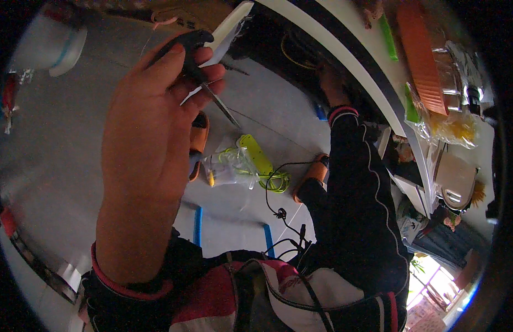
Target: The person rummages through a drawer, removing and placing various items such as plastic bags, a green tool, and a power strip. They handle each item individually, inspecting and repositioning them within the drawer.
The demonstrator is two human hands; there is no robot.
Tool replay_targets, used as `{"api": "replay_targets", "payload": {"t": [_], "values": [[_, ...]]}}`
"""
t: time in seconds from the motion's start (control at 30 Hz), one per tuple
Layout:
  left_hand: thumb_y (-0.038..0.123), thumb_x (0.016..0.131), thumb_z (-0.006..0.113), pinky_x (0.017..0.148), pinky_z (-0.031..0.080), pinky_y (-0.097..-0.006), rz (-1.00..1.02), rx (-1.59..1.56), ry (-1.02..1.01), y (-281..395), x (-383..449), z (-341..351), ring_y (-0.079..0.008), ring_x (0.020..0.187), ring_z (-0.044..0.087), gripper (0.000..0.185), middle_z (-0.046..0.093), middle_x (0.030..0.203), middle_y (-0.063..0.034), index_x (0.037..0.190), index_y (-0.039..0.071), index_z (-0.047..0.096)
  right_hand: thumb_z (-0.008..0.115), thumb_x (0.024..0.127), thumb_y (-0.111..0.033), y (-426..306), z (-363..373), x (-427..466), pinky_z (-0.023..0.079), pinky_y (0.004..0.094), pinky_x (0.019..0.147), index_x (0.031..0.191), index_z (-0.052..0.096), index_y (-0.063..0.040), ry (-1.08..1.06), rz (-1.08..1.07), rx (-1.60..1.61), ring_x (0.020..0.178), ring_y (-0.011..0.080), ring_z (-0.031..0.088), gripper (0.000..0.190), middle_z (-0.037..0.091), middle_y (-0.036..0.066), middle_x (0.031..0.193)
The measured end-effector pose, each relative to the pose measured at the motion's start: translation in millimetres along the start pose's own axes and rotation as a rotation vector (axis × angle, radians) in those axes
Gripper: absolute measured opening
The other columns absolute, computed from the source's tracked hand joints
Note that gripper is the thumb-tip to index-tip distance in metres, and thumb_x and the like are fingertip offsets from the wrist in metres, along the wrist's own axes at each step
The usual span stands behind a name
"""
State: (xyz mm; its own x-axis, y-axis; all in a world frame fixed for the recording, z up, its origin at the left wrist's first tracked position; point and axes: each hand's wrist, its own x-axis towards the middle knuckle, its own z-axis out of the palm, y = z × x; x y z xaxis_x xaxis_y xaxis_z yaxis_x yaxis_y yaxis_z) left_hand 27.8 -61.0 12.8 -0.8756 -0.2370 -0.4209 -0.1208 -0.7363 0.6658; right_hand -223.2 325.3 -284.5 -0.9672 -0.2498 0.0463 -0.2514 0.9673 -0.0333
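My left hand (148, 124) is raised at the upper left, its fingers wrapped around the black handle (191, 56) of a tool that looks like a screwdriver. The thin metal shaft (223, 106) slants down to the right over the floor. Behind those fingers is a white strip or panel (231, 27); I cannot tell whether the hand touches it. My right hand (334, 88) reaches into the dark space beneath a white, black-banded curved edge (343, 43). Its fingers fade into shadow, so what they touch is hidden. A thin yellowish curved line (295, 58) shows near them.
On the tiled floor lie a lime-green power strip (256, 154) with its coiled cord and a clear plastic bag (242, 168). A black cable (266, 195) runs near my slipper (312, 178). Blue bars (197, 226) stand below. An orange ribbed object (422, 62) rests on the right-hand surface.
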Motion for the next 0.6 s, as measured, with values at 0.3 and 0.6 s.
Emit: {"api": "replay_targets", "payload": {"t": [0.3,0.6], "values": [[0.017,0.091,0.049,0.087,0.046,-0.0380,-0.020,0.036,0.036,-2,-1,11,-0.0241,0.093,0.059,0.026,0.062,0.100,-0.0113,0.109,-0.001,0.053,0.058,0.084,-0.026,12,-5,-12,0.043,0.0431,0.088,0.098,0.059,-0.011,-0.139,-0.098,0.132,0.102,0.0347,0.055,0.021,0.061,0.015,0.103],[0.017,0.090,0.052,0.087,0.047,-0.0403,-0.043,0.003,-0.027,-4,-3,8,-0.0256,0.094,0.060,0.030,0.061,0.103,-0.0128,0.112,-0.003,0.052,0.051,0.092,-0.034,-14,-18,-13,0.049,0.0356,0.068,0.104,0.057,-0.007,-0.280,0.178,0.659,0.081,0.0218,0.061,0.030,0.063,0.013,0.095]]}}
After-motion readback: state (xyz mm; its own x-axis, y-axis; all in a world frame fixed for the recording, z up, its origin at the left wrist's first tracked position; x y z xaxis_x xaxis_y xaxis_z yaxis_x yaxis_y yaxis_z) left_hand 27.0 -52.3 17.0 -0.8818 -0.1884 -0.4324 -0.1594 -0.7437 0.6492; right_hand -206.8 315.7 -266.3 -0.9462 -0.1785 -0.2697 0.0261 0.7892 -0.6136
